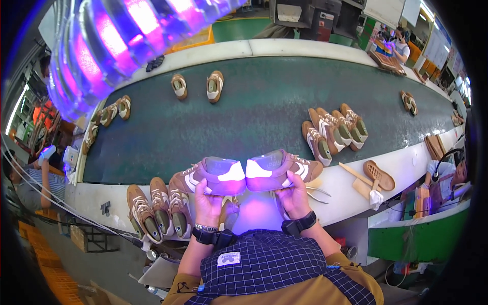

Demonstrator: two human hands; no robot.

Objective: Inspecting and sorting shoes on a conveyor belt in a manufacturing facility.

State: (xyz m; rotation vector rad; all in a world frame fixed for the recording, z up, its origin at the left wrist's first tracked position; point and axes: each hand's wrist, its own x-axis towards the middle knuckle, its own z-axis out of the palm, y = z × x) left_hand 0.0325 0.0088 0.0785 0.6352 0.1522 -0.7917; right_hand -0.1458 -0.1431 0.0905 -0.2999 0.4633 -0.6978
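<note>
As the head view looks down on the work, the left hand (207, 204) grips a brown-and-white shoe (216, 175), its thumb laid up against the shoe's near side and its fingers largely hidden beneath, while the right hand (295, 201) holds a matching shoe (277, 173) in much the same way, thumb on the near side and the other fingers tucked under and behind. Both shoes are raised in front of the person's checked apron (264, 259), over the near edge of the work surface, with their heels turned toward each other (whether those heels actually touch or merely sit very close, I cannot tell) and their toes pointing outward. Violet light falls on the heels, and a glowing ribbed lamp (101, 51) fills the upper left. Just left of the held pair, three similar shoes (160, 195) stand side by side, and to the right a cluster of laced shoes (329, 133) sits on the dark green belt (254, 122). Farther across that belt are two more shoes (215, 87), standing a little apart. On the white ledge (412, 165) to the right lie a metal tool with two slim arms (320, 190), a pale stick (356, 174), a tan sole-shaped piece (386, 180) and a crumpled white cloth (376, 197).
</note>
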